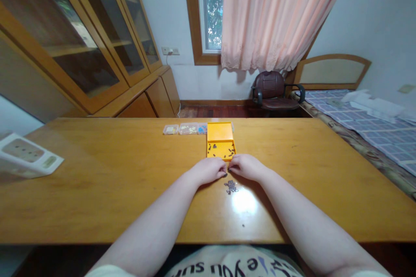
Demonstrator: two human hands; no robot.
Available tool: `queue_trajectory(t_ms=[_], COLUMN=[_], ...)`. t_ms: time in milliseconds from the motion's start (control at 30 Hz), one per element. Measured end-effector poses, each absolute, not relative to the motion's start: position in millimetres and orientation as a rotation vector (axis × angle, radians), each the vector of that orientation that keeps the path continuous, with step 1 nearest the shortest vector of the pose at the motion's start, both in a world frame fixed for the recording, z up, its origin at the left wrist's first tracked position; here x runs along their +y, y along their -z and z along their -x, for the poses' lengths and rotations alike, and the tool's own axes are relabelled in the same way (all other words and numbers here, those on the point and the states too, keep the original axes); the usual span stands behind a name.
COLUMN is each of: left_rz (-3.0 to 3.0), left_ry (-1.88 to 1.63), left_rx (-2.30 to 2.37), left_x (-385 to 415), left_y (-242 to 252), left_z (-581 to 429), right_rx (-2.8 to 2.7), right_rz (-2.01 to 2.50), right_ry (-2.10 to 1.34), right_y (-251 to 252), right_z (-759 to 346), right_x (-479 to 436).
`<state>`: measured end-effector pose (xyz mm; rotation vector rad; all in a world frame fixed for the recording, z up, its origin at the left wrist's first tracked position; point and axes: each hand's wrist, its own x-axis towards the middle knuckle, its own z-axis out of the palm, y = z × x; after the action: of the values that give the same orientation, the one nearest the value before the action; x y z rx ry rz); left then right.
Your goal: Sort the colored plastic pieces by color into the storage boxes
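Note:
Both hands rest on the wooden table just in front of an open yellow box [220,132] that holds several small dark pieces. My left hand [210,170] is closed, its fingertips pinched at a tiny dark piece [225,175]. Close beside it on the right, my right hand [246,167] is also closed, with a tiny dark piece [229,169] at its fingertips. A small pile of dark pieces [231,187] lies on the table nearer to me, below the hands. One tiny dark piece [243,225] lies alone near the front edge.
Clear plastic containers [188,128] with small pieces stand in a row along the table's far edge, left of and behind the yellow box. A white box [27,156] is at the far left of the table [113,181]. Beyond are a chair [273,91] and a bed.

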<state>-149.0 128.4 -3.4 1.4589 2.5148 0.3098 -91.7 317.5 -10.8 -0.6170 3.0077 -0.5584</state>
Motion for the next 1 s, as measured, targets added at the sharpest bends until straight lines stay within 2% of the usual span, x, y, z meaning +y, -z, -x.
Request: queue_trajectory(t_ms=[400, 700, 867, 1000], left_rz=[-1.461, -1.224, -1.605, -1.679], left_ry=[-0.29, -0.434, -0.454, -0.457], left_rx=[2.542, 2.92, 2.462, 2.228], left_x=[123.5, 119.5, 122.8, 127.3], left_y=[1.6, -6.3, -4.7, 2.8], left_z=[155.7, 162.5, 154.2, 150.3], right_rx=[3.039, 2.965, 2.714, 2.601], right_rz=[0.54, 0.489, 0.192, 0.174], right_ry=[0.658, 0.737, 0.704, 0.664], right_y=[14.2, 2.4, -8.5, -12.0], right_z=[93.8, 91.3, 88.7, 87.1], right_x=[318.6, 328.8, 345.0, 348.1])
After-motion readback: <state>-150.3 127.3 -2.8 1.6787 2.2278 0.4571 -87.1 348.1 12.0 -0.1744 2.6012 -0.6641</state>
